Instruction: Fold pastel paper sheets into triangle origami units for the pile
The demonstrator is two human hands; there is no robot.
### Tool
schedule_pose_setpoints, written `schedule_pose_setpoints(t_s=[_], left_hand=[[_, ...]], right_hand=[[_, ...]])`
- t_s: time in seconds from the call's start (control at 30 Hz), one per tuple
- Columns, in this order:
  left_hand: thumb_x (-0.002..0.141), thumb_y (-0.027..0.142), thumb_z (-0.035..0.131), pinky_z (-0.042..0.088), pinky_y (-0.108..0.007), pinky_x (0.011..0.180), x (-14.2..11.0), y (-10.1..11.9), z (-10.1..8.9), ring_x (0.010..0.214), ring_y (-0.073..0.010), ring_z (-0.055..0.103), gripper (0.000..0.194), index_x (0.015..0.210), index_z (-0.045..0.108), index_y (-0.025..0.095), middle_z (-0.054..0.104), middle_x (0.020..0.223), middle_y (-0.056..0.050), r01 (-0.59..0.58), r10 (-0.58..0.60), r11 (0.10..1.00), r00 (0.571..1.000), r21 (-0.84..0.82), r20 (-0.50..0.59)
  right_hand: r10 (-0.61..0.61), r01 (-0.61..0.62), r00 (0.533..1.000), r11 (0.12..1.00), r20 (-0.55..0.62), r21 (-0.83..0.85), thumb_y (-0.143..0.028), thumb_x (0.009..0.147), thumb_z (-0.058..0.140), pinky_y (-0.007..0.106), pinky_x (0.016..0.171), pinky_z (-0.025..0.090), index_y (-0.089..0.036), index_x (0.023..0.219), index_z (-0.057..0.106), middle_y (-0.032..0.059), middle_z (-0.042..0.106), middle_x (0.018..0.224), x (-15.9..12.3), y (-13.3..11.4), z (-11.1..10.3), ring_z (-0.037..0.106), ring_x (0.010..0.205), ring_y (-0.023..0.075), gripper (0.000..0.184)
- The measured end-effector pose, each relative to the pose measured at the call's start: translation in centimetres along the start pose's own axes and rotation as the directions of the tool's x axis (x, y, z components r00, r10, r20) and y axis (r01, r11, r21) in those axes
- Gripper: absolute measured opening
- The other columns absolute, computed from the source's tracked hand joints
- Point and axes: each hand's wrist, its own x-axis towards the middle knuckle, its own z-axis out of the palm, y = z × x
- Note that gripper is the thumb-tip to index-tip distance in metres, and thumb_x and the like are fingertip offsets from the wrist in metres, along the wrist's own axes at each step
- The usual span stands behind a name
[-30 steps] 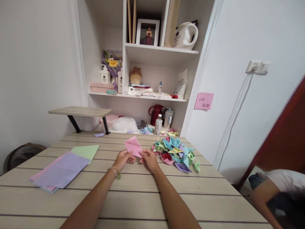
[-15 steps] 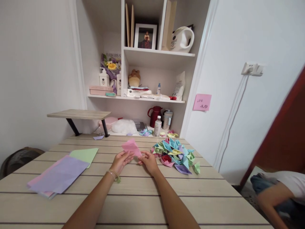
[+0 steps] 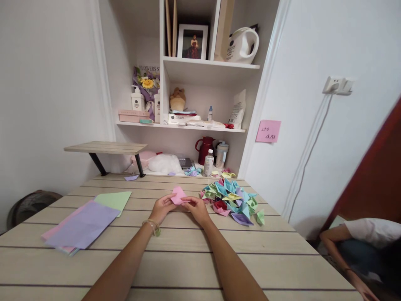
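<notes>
Both my hands meet over the middle of the wooden table [image 3: 188,259]. My left hand [image 3: 163,207] and my right hand [image 3: 197,208] pinch a small folded pink paper [image 3: 178,195] between their fingertips, just above the tabletop. A pile of folded paper pieces [image 3: 232,200] in blue, green, pink and purple lies just right of my right hand. A stack of flat paper sheets [image 3: 83,223], purple on top with green and pink under it, lies to the left of my left hand.
A shelf unit [image 3: 200,67] stands behind the table with bottles, a framed picture and a white jug. A red kettle [image 3: 205,149] and a small bottle [image 3: 208,163] stand at the table's far end. Another person [image 3: 360,246] crouches low at the right.
The pink paper has been folded smaller and lowered nearer the table between my fingertips. The person at the right has shifted, an arm now reaching down.
</notes>
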Motion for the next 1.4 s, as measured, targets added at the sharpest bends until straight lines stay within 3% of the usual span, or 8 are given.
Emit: schedule_pose_setpoints(t_s=[0.2, 0.3, 0.4, 0.5, 0.63, 0.8, 1.1, 1.4], left_hand=[[0.051, 0.022, 0.077, 0.049, -0.029, 0.076, -0.2, 0.0, 0.1, 0.081, -0.0203, 0.064, 0.037, 0.085, 0.068, 0.011, 0.071, 0.086, -0.010, -0.015, 0.018, 0.987, 1.000, 0.157, -0.019], [0.052, 0.026, 0.076, 0.048, -0.029, 0.075, -0.1, 0.0, 0.1, 0.072, -0.0182, 0.065, 0.032, 0.078, 0.067, 0.011, 0.071, 0.078, -0.009, -0.049, 0.057, 0.986, 0.997, 0.159, -0.044], [0.052, 0.027, 0.075, 0.049, -0.026, 0.064, 0.0, -0.1, -0.1, 0.063, -0.0149, 0.064, 0.049, 0.096, 0.060, 0.013, 0.069, 0.071, -0.006, -0.067, 0.072, 0.992, 0.996, 0.108, -0.046], [0.055, 0.028, 0.074, 0.043, -0.020, 0.051, 0.2, -0.2, -0.3, 0.059, -0.0133, 0.062, 0.064, 0.113, 0.048, 0.015, 0.068, 0.070, -0.004, -0.079, 0.085, 0.987, 0.996, 0.137, -0.034], [0.058, 0.034, 0.070, 0.036, -0.018, 0.044, 0.4, -0.3, -0.4, 0.054, -0.0118, 0.059, 0.048, 0.099, 0.057, 0.011, 0.067, 0.070, -0.006, -0.051, 0.055, 0.973, 0.998, 0.225, -0.011], [0.059, 0.037, 0.070, 0.038, -0.018, 0.047, 0.7, -0.5, -0.4, 0.051, -0.0094, 0.054, 0.035, 0.081, 0.063, 0.011, 0.065, 0.063, -0.004, -0.038, 0.039, 0.973, 0.999, 0.226, -0.003], [0.061, 0.036, 0.070, 0.044, -0.020, 0.057, 1.0, -1.0, -0.9, 0.054, -0.0080, 0.053, 0.035, 0.085, 0.064, 0.012, 0.060, 0.061, -0.001, 0.006, -0.016, 0.995, 0.995, 0.099, 0.103], [0.061, 0.037, 0.070, 0.047, -0.023, 0.062, 0.9, -0.9, -0.6, 0.055, -0.0093, 0.055, 0.039, 0.089, 0.064, 0.011, 0.062, 0.063, -0.002, 0.047, -0.060, 0.994, 0.990, 0.100, 0.130]], right_hand=[[0.017, -0.015, 0.991, 1.000, -0.131, 0.016, -0.039, 0.065, 0.065, 0.025, 0.055, 0.042, -0.014, 0.064, 0.065, 0.0021, 0.063, 0.060, 0.2, 0.3, -0.4, 0.055, 0.057, 0.0143, 0.025], [0.049, -0.028, 0.989, 0.988, -0.139, 0.152, -0.037, 0.060, 0.070, 0.024, 0.056, 0.043, -0.016, 0.071, 0.062, 0.0007, 0.063, 0.062, 0.2, 0.5, -0.3, 0.056, 0.057, 0.0137, 0.025], [0.092, -0.059, 0.988, 0.966, -0.124, 0.252, -0.035, 0.054, 0.074, 0.025, 0.058, 0.044, -0.017, 0.085, 0.060, 0.0004, 0.064, 0.066, 0.3, 0.6, -0.2, 0.057, 0.059, 0.0137, 0.038], [0.115, -0.093, 0.989, 0.973, -0.095, 0.212, -0.037, 0.057, 0.071, 0.025, 0.055, 0.043, -0.015, 0.087, 0.063, 0.0005, 0.064, 0.062, 0.3, 0.6, -0.1, 0.056, 0.056, 0.0130, 0.038], [0.107, -0.096, 0.989, 0.989, -0.100, 0.109, -0.037, 0.059, 0.070, 0.023, 0.052, 0.040, -0.014, 0.065, 0.068, 0.0013, 0.063, 0.058, 0.4, 0.6, -0.2, 0.052, 0.053, 0.0119, 0.024], [0.129, -0.121, 0.987, 0.989, -0.092, 0.091, -0.033, 0.053, 0.074, 0.022, 0.048, 0.036, -0.015, 0.059, 0.068, 0.0003, 0.062, 0.054, 0.4, 0.7, -0.3, 0.050, 0.050, 0.0112, 0.020], [0.264, -0.259, 0.964, 0.919, 0.024, 0.298, -0.047, 0.059, 0.068, 0.024, 0.051, 0.042, -0.014, 0.064, 0.066, 0.0018, 0.063, 0.059, 0.1, 0.0, 0.0, 0.055, 0.052, 0.0121, 0.034], [0.269, -0.277, 0.961, 0.905, 0.069, 0.322, -0.040, 0.058, 0.071, 0.022, 0.051, 0.043, -0.015, 0.069, 0.064, 0.0006, 0.062, 0.062, 0.2, -0.1, -0.1, 0.056, 0.054, 0.0114, 0.029]])
